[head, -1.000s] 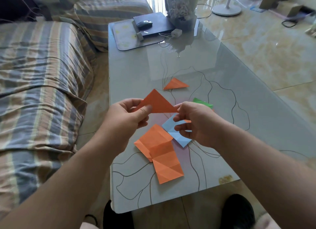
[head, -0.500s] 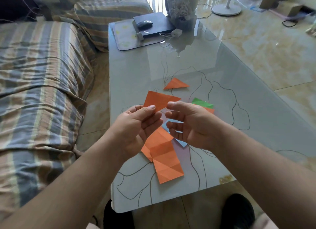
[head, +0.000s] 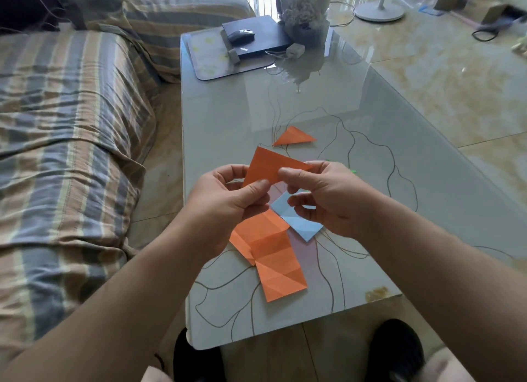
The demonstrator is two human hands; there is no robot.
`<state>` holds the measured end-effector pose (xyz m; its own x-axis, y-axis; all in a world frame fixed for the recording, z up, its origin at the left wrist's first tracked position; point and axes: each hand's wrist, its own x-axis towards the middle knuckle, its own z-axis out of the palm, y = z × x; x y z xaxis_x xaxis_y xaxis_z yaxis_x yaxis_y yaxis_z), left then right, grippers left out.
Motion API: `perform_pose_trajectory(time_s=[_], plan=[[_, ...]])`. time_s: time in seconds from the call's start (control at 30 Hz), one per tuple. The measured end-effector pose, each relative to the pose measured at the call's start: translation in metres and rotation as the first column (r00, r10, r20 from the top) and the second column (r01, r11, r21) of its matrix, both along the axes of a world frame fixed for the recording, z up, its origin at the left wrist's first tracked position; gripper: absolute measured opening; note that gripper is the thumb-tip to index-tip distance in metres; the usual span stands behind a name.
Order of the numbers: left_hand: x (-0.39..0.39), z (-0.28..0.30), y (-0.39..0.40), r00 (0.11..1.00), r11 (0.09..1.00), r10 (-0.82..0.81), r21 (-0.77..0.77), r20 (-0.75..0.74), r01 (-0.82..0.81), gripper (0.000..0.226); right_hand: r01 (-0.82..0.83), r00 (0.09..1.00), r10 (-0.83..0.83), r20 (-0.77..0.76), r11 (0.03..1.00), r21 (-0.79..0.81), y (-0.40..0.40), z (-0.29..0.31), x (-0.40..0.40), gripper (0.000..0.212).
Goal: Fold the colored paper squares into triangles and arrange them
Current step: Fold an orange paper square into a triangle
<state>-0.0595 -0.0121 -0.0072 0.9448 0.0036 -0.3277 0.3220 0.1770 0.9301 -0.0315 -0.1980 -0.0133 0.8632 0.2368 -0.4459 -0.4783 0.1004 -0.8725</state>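
Above the glass table (head: 370,142) I hold an orange folded paper triangle (head: 269,165). My left hand (head: 228,202) pinches its lower left edge and my right hand (head: 319,193) pinches its right part between thumb and fingers. A small orange folded triangle (head: 293,136) lies flat on the table beyond my hands. Under my hands lie two creased orange squares (head: 273,253), a blue square (head: 299,222) and a pink sheet (head: 306,250). A sliver of green paper (head: 353,171) peeks out behind my right hand.
A striped sofa (head: 71,142) runs along the left of the table. At the far end sit a black laptop (head: 256,36) with a mouse, a mat (head: 211,59) and a wrapped bouquet (head: 303,8). A fan base (head: 379,11) stands on the floor beyond.
The held orange triangle has turned in my hands, its point now up to the left. My hands have come closer together and my right hand now pinches the paper from above.
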Motion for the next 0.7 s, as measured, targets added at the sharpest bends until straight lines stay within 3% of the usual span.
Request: perform_pose_trajectory(time_s=[0.2, 0.4, 0.53, 0.7], plan=[[0.004, -0.002, 0.007, 1.0, 0.998, 0.017, 0.053, 0.002, -0.018, 0.035, -0.004, 0.995, 0.016, 0.1, 0.993, -0.117, -0.017, 0.004, 0.01, 0.014], [0.014, -0.017, 0.013, 0.999, 0.966, -0.037, 0.258, 0.038, 0.026, 0.012, 0.003, 0.981, 0.064, 0.183, 0.938, -0.345, -0.022, -0.005, 0.019, 0.017], [0.033, -0.028, 0.015, 0.997, 0.952, 0.022, 0.304, 0.067, -0.041, 0.009, 0.091, 0.987, -0.041, 0.153, 0.938, -0.335, -0.024, -0.019, 0.031, 0.016], [0.063, -0.059, 0.015, 0.992, 0.95, 0.119, 0.295, -0.032, -0.104, 0.006, 0.14, 0.986, -0.095, 0.138, 0.919, -0.369, -0.021, -0.041, 0.041, 0.016]])
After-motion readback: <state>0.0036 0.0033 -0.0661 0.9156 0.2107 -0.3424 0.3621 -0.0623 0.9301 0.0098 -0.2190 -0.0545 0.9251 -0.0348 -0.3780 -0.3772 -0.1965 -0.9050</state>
